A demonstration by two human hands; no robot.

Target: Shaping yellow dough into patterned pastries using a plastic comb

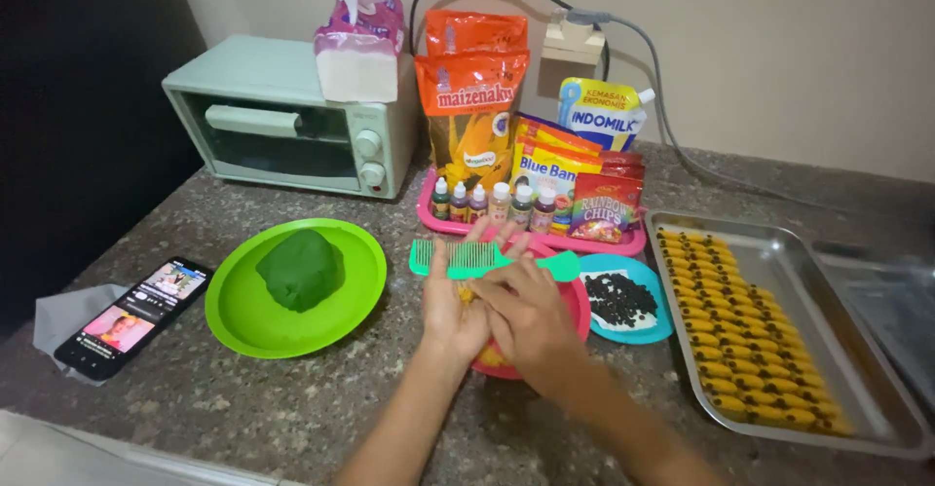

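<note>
The green plate (243,316) on the left holds 1 lump of dark green dough (301,269), which sits a little toward the far side of the plate. The red bowl (580,309) is under the hands and mostly hidden; a bit of yellow dough (487,356) shows at its near rim. Just to the right, touching it, the small blue plate (651,330) holds a heap of small dark bits (619,298). The steel tray (881,418) on the right holds many small yellow shaped pieces (748,350) in 3 close rows along its left half; its right half is bare. Behind the hands, the pink tray (531,235) holds a row of small colour bottles (495,202) and several packets.

The left hand (454,301) lies flat and open, palm up, fingers pointing away from the person. The right hand (526,313) is over it, palm down, pressing on the left palm; something yellow is between the 2 palms. A green comb (492,259) lies across the fingertips of both hands, teeth pointing away; I cannot tell which fingers really grip it.

A phone (133,317) lies near the left edge of the counter (292,408). A strip of bare stone runs along the near edge in front of the plate and bowl.
</note>
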